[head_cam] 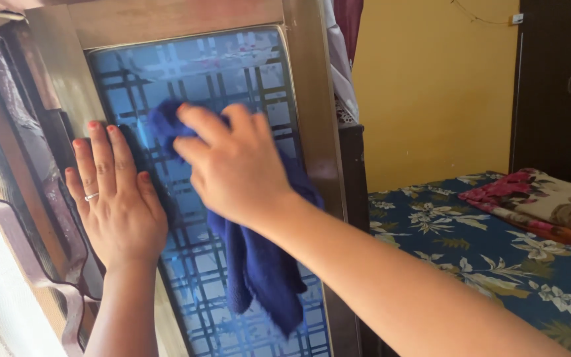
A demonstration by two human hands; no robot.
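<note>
Far left, bright daylight pours in past a curved metal grille (14,264) and the dark edge of the window opening. Next comes the left hand (117,205), laid flat with fingers spread and straight, gripping nothing, the palm pressed on the left side of the wooden window frame (312,99) where wood meets glass. There is a ring on one finger and red polish on the nails.

Moving on to the glass pane (246,73): it is frosted blue with a crossed pattern of dark lines, set in that brown frame, and the whole shutter leans a little in the view. Right in the middle of the pane sits the blue cloth (259,264). The right hand (232,165) presses it against the glass, fingers curled over the bunched top of it, the upper edge of the cloth poking out above the knuckles. The rest of the cloth hangs loose below the wrist, draped down over the lower pane. The forearm runs off towards the bottom right corner.

Past the frame, a yellow wall (431,86), then a bed (470,251) under a dark blue floral sheet, a folded pink floral blanket (543,198) at its far end, and a dark wardrobe (560,86) in the corner.
</note>
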